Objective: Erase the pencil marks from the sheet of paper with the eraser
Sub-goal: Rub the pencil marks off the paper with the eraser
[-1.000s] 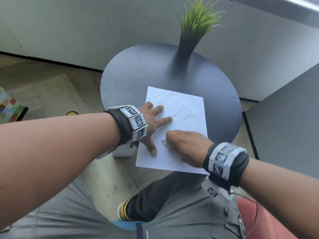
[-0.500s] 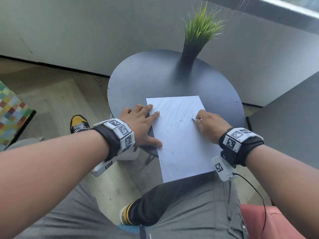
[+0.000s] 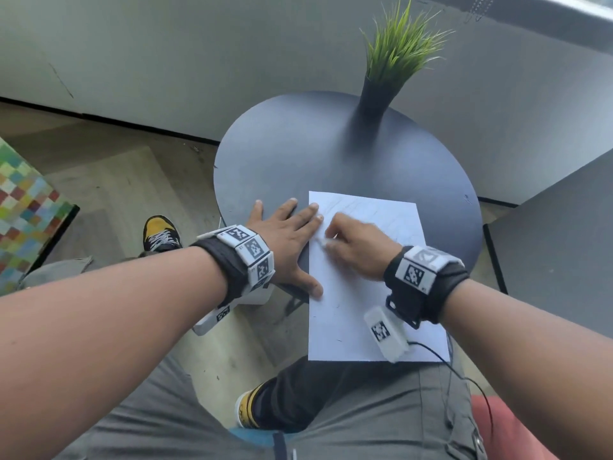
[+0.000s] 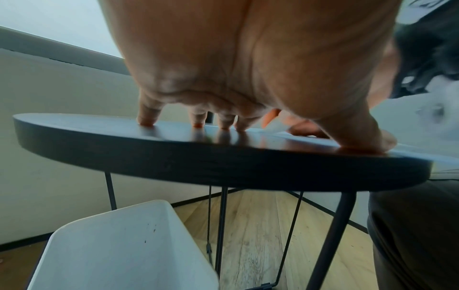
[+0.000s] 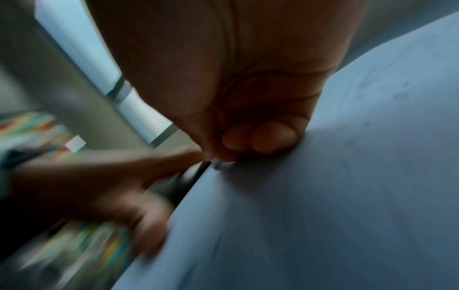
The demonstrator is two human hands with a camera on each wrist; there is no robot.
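Round dark table by grey wall, potted grass plant, wood floor.
Paper overhangs near edge; left hand flat, fingers spread; right hand pinches blurred eraser; marks faint.

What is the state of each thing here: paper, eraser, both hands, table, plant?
Paper: flat, near end overhanging the table, faint pencil marks left.
Eraser: pinched, tip on the paper.
Left hand: open, pressing table and paper edge.
Right hand: gripping the eraser.
Table: standing.
Plant: upright.
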